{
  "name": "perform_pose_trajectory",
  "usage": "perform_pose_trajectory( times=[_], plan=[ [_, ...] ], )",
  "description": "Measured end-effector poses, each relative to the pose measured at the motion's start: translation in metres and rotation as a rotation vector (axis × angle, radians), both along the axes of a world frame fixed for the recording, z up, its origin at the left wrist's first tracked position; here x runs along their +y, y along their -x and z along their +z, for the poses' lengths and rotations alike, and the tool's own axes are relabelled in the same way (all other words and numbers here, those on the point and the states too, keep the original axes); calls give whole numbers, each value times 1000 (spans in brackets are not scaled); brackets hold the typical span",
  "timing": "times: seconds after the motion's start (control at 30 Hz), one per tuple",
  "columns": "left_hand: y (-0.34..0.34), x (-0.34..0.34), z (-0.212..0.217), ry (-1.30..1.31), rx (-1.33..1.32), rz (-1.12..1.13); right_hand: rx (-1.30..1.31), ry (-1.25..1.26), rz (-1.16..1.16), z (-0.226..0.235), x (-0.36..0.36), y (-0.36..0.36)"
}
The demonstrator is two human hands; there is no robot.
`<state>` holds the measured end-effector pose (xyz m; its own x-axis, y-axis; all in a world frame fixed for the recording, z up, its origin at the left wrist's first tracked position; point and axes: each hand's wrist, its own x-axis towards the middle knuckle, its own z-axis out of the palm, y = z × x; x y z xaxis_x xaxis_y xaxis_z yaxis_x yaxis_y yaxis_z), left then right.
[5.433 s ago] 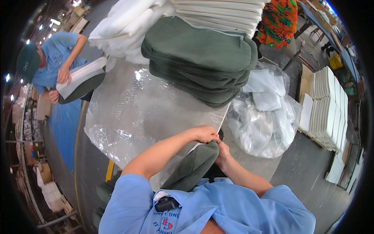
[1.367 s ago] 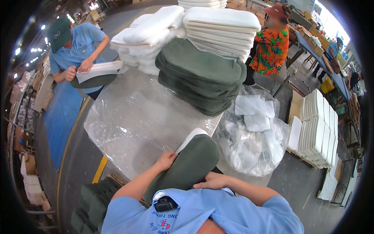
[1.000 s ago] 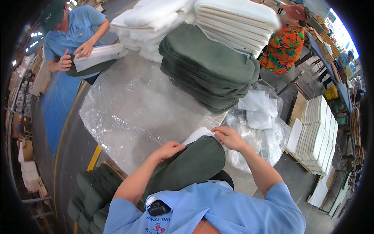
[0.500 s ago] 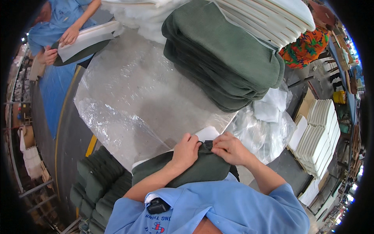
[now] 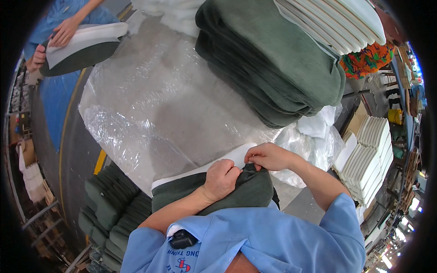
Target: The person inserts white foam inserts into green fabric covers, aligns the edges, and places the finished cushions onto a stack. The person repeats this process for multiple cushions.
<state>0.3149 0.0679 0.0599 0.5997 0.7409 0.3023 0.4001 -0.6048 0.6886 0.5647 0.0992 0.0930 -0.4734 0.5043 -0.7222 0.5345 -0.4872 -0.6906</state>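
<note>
A dark green fabric cover [image 5: 248, 193] lies at the near edge of the table, pulled over a white foam pad [image 5: 234, 154] whose end still shows. My left hand [image 5: 221, 178] is closed on the cover's open edge. My right hand [image 5: 268, 157] pinches the same edge, right beside the left, at the pad's white end. Both forearms come in from the bottom of the view over my blue shirt.
Clear plastic sheet [image 5: 150, 109] covers the table. A tall stack of green covers [image 5: 273, 68] and white foam pads [image 5: 337, 22] stand behind. More green cushions [image 5: 111, 209] pile at lower left, white pads [image 5: 371, 159] at right. Another person's hands [image 5: 63, 32] hold a cushion at upper left.
Both my hands came together at the cover's open end and closed on it. The green cover has been drawn further over the white pad; the view tilted down toward the table.
</note>
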Motion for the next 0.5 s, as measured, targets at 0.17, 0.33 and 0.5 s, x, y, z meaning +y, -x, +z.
perform_pose_trajectory(
  times=[0.17,0.33,0.5],
  plan=[
    [6,-5,0,-8,-35,-1,-136,-194,248,3,16,10],
    [9,-9,0,-13,-67,7,-189,-167,255,13,16,14],
    [8,-8,2,-34,-70,-9,-215,-3,110,11,5,29]
  ],
)
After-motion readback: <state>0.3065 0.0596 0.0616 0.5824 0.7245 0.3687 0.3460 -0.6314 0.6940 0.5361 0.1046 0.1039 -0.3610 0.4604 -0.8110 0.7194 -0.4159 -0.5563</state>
